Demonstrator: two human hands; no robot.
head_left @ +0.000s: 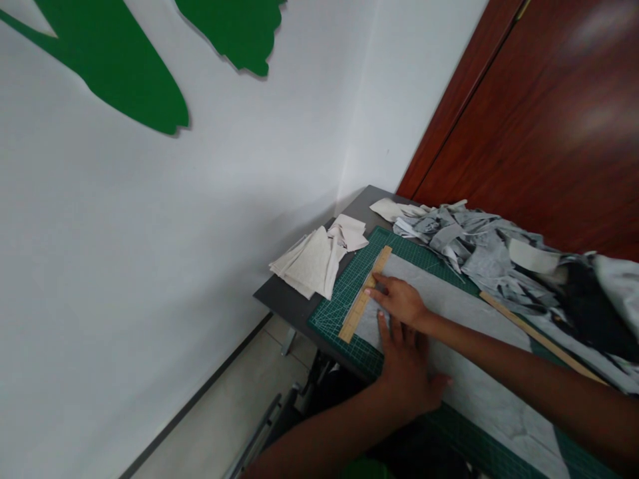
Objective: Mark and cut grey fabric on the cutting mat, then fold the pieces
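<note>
My left hand [407,376] lies palm down on a long strip of light grey fabric [459,319], its fingers spread and its thumb out to the right. Just above it, my right hand [399,299] reaches in from the right, with thumb and fingertips on a short wooden ruler [359,313]. The ruler lies across the left end of the strip. Beneath both is a green cutting mat [329,309] with grid lines. Part of the fabric is hidden under my hands and forearms.
Cream fabric pieces [309,263] lie left of the mat on the dark table [282,303]. Grey fabric scraps [479,239] are heaped along the far side, near a longer wooden strip [539,336]. A white wall [174,233] and a wooden door [559,126] stand behind.
</note>
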